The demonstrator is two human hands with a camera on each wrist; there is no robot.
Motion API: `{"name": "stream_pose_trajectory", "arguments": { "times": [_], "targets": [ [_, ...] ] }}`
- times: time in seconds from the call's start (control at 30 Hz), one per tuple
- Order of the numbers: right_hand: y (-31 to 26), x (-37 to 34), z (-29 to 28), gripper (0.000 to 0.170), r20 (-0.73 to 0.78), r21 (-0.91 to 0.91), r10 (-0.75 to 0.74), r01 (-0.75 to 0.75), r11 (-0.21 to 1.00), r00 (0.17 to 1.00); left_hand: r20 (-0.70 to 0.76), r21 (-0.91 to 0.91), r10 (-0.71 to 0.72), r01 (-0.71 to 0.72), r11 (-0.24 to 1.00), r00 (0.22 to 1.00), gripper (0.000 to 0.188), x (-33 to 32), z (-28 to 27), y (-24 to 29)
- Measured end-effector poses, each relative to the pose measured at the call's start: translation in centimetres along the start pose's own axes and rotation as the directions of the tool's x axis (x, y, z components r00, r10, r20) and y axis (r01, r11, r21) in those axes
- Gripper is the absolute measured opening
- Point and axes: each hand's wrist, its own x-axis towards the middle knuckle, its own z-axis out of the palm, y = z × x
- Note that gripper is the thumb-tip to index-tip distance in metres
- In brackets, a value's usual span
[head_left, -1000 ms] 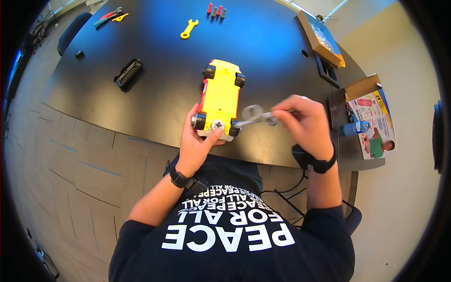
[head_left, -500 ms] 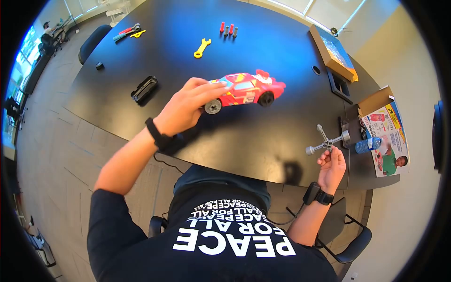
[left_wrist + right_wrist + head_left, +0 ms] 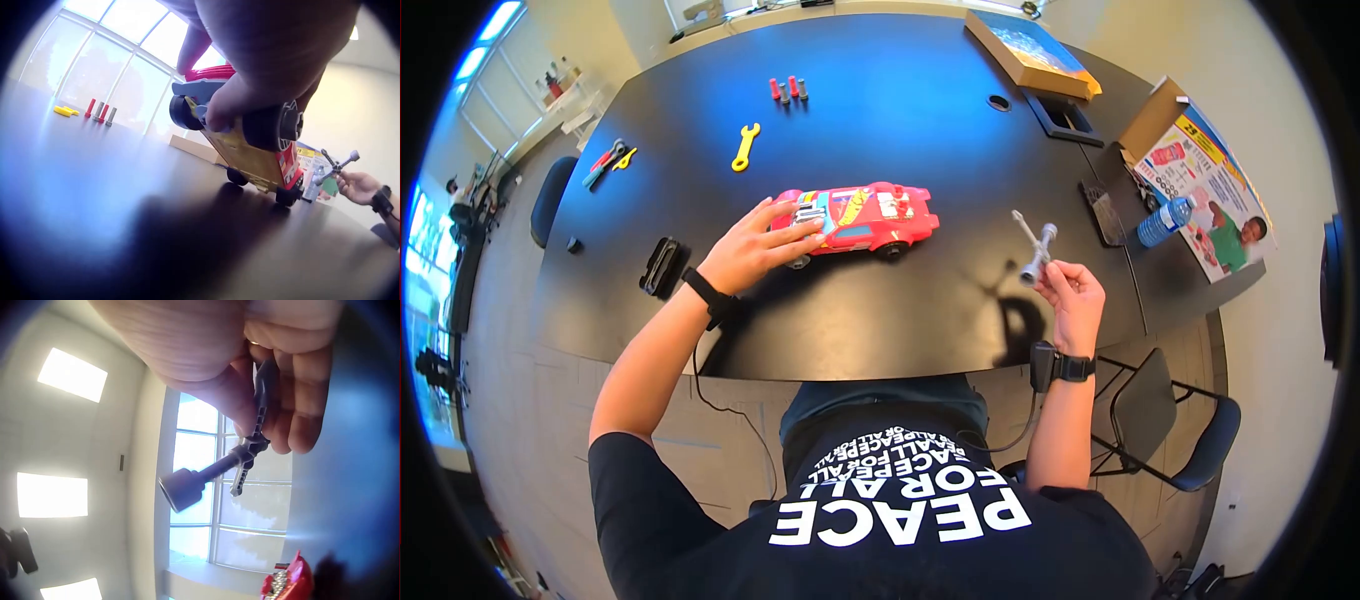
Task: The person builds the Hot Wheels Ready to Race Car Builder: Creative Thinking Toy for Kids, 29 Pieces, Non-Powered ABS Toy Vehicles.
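Observation:
My left hand (image 3: 750, 247) grips the red toy car (image 3: 870, 218) by one end, fingers over the hood and thumb at the side. The car is roof up. In the left wrist view its yellow underside (image 3: 240, 159) is tilted, the held end raised and the far wheels (image 3: 287, 195) down at the tabletop. Off to the right, my right hand (image 3: 1073, 300) pinches a grey four-way lug wrench (image 3: 1037, 250) by one arm, above the table. A wide socket end (image 3: 182, 489) points away from the fingers in the right wrist view.
A black plastic tray-like part (image 3: 663, 266) lies left of the car. Beyond are a yellow wrench (image 3: 746, 147), several red and grey bolts (image 3: 790, 89), and hand tools (image 3: 608, 163). At right stand a water bottle (image 3: 1166, 222), a printed box (image 3: 1200, 180) and an open carton (image 3: 1030, 65).
The car was turned from underside up to roof up and lowered to the table. My right hand drew the lug wrench away from the wheel, out to the right.

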Motion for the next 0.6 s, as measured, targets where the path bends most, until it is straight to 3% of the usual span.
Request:
{"name": "stream_pose_trajectory", "arguments": {
  "times": [0.2, 0.27, 0.3, 0.37, 0.43, 0.5, 0.6],
  "targets": [
    [1.1, 1.4, 0.8, 0.012, -0.034, -0.091, 0.021, -0.024, 0.996, 0.999, 0.067, -0.032, 0.083, -0.081, 0.996, 0.994, 0.060, -0.8, 1.2, -2.5],
    [2.0, 1.4, 1.1, 0.011, -0.019, -0.235, -0.021, 0.016, 0.972, 1.000, 0.088, -0.044, 0.093, -0.090, 0.995, 0.992, 0.062, -0.9, 1.7, -3.1],
    [2.4, 1.2, 1.3, 0.011, -0.030, -0.221, -0.025, 0.017, 0.975, 0.999, 0.106, -0.063, 0.097, -0.091, 0.994, 0.990, 0.065, -0.9, 2.0, -3.3],
    [2.7, 0.6, 2.2, 0.012, -0.067, -0.426, -0.041, 0.009, 0.905, 0.997, 0.122, -0.072, 0.122, -0.113, 0.991, 0.985, 0.068, -0.7, 2.3, -3.6],
    [4.9, 1.1, 1.7, 0.016, -0.073, -0.427, -0.115, 0.073, 0.901, 0.991, 0.122, -0.079, 0.112, -0.103, 0.992, 0.986, 0.069, -0.3, 2.4, -4.0],
    [5.0, 0.9, 2.3, 0.019, -0.031, -0.599, -0.147, 0.100, 0.795, 0.989, 0.170, -0.064, 0.108, -0.098, 0.993, 0.979, 0.070, -0.5, 2.1, -3.7],
    [3.3, -0.3, 2.9, 0.019, 0.063, -0.637, -0.145, 0.151, 0.756, 0.988, 0.200, -0.070, -0.054, 0.070, 0.995, 0.978, 0.081, 0.3, -2.0, -0.8]
  ]
}}
